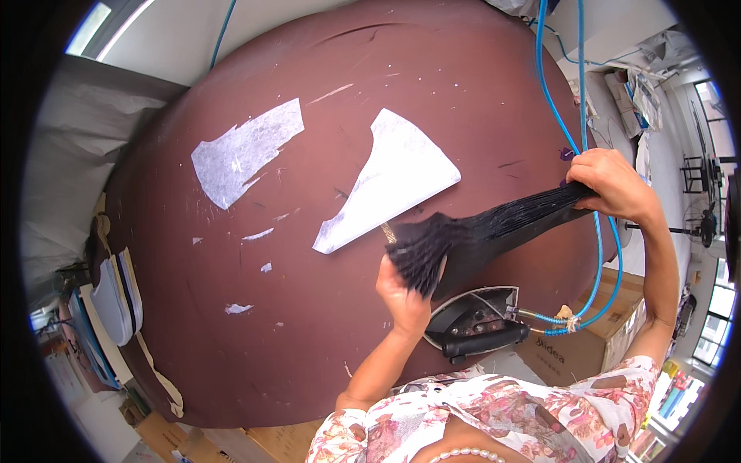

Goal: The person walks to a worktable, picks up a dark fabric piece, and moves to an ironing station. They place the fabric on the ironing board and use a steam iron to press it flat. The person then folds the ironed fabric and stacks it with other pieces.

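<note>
A black pleated fabric piece [509, 223] is stretched between my two hands above the brown covered table [324, 359]. My left hand [405, 295] grips its bunched, blurred end near the middle. At the right, my right hand [611, 182] pinches the narrower gathered end beside blue hoses. Just beyond my left hand lies a white interfacing-like piece [388, 173] with a curved edge; a small gold patterned strip [388, 232] shows between it and the fabric. Another thin whitish piece [249, 153], with ragged edges, lies farther left. A black steam iron [477, 324] rests close to my body, below the fabric.
Blue hoses [617, 260] run from the iron up past my right hand. A cardboard box [579, 341] stands at the table's right near edge. Layered pale cut pieces [116, 301] hang at the left edge, and small white scraps [238, 309] dot the cover.
</note>
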Demonstrator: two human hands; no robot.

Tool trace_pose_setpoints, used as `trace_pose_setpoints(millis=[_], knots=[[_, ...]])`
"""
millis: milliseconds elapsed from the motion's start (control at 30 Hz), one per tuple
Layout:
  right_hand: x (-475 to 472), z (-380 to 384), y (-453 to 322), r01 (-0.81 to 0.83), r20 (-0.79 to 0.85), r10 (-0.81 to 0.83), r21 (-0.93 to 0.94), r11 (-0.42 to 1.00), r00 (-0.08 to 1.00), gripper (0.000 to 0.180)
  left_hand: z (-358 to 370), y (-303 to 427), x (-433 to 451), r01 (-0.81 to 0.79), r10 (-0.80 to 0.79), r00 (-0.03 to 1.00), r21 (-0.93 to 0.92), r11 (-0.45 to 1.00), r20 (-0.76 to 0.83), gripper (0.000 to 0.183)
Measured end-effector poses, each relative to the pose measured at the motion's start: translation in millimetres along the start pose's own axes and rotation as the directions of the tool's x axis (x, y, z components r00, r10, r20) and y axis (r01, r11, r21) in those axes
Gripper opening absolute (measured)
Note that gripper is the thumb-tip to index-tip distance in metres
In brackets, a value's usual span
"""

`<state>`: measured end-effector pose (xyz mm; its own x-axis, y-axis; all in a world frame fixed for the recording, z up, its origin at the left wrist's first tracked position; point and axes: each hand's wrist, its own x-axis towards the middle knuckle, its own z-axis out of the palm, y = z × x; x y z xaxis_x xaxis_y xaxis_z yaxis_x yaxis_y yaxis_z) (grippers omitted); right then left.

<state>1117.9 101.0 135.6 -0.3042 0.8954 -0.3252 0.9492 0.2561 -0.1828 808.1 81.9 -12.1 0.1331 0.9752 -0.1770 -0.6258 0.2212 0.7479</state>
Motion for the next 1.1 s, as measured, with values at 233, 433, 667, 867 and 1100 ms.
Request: trace_pose_setpoints(millis=[233,433,667,867,1100], knots=[[8.2,-3.9,-8.5,-0.023,0.051,0.026,-0.062,0.998,0.998,0.030,-5.8,-30.0,27.1,0.034,-0.041,0.997,-0.105,0.994,-0.065,0.039],[77.5,-19.3,-16.6,0.104,0.249,-0.057,-0.180,0.978,0.967,0.028,-34.4,-60.1,52.3,-0.148,0.153,0.972,0.040,0.988,-0.179,0.041],[152.8,-12.5,-9.6,0.260,0.309,-0.177,-0.254,0.932,0.934,0.030,-64.4,-63.2,92.0,-0.210,0.317,0.927,0.420,0.883,-0.202,0.029],[160.7,18.3,26.8,0.428,0.222,-0.366,-0.471,0.772,0.904,0.031,-74.2,-53.9,89.0,-0.160,0.223,0.938,0.239,0.958,-0.265,0.032],[187.9,-36.2,-133.7,0.674,0.348,-0.581,-0.294,0.677,0.736,0.041,-141.5,-5.5,30.8,-0.384,0.484,0.772,0.304,0.872,-0.411,0.035]])
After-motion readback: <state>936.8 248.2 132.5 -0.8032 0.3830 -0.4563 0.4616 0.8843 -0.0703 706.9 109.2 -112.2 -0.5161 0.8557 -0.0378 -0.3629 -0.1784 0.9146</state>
